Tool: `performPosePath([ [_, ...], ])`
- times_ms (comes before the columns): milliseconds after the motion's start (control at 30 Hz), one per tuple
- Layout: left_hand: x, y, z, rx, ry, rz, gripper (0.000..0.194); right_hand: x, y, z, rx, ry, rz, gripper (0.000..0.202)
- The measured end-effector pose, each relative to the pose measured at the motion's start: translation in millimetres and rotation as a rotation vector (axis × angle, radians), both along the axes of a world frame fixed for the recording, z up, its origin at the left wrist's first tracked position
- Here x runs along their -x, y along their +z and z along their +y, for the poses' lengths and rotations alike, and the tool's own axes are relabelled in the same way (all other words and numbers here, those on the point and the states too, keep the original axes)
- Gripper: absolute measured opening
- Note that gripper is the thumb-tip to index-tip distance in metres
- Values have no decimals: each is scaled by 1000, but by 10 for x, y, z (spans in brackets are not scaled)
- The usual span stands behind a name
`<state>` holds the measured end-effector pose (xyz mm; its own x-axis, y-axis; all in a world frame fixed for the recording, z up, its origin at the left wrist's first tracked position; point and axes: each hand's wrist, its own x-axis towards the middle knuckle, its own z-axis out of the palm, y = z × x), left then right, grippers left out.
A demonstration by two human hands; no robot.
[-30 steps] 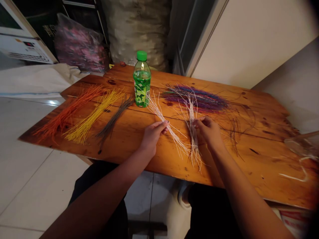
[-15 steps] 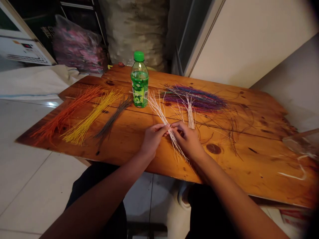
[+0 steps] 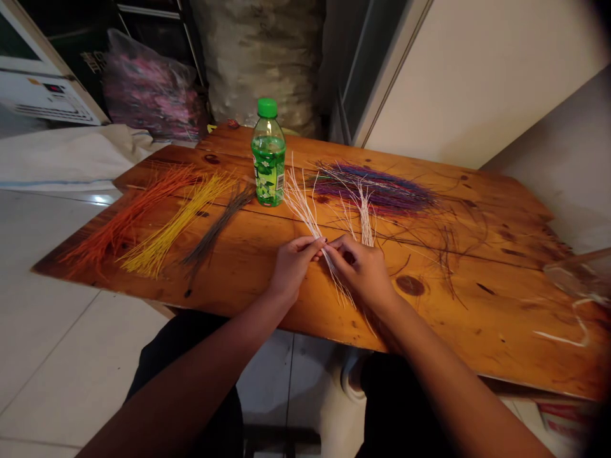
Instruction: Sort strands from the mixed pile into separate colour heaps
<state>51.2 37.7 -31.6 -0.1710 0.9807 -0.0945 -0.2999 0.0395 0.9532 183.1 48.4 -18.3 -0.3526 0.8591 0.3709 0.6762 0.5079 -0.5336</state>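
Observation:
A loose bundle of thin white strands (image 3: pixel 301 211) slants between my hands above the wooden table, its upper ends fanned out beside the bottle. My left hand (image 3: pixel 294 264) pinches the bundle near its middle. Close against it, my right hand (image 3: pixel 360 267) has thumb and forefinger closed on the same white strands, whose lower ends spread out beneath the palm. Another bunch of white strands (image 3: pixel 366 219) lies just behind my right hand. Farther back is a heap of mixed purple, blue and red strands (image 3: pixel 377 187).
On the wooden table (image 3: pixel 429 331), orange strands (image 3: pixel 128 216), yellow strands (image 3: pixel 176 222) and grey strands (image 3: pixel 217 226) lie in separate bundles at left. A green-capped bottle (image 3: pixel 268 159) stands upright behind my hands. Stray dark strands (image 3: pixel 446 254) and a clear container (image 3: pixel 580 277) are at right.
Both hands stay nearly in place on the white bundle. One white strand now sticks up higher at the top, and the lower ends reach less far down to the right.

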Motion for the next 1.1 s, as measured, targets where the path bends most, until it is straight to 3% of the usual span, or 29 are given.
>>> performPosePath([
  [200, 6, 20, -2, 13, 9, 14, 18, -168, 68, 112, 13, -27, -59, 31],
  [467, 46, 17, 22, 33, 49, -85, 16, -499, 82, 313, -50, -324, 47, 38],
  [633, 52, 10, 25, 55, 56, -122, 16, -591, 34, 371, 47, -449, -7, 40],
  [900, 72, 18, 24, 45, 50, -125, 16, -568, -34, 412, 115, -332, 92, 32],
  [1100, 69, 37, 27, 32, 79, -130, 17, -523, -1, 406, 235, -277, 447, 21],
])
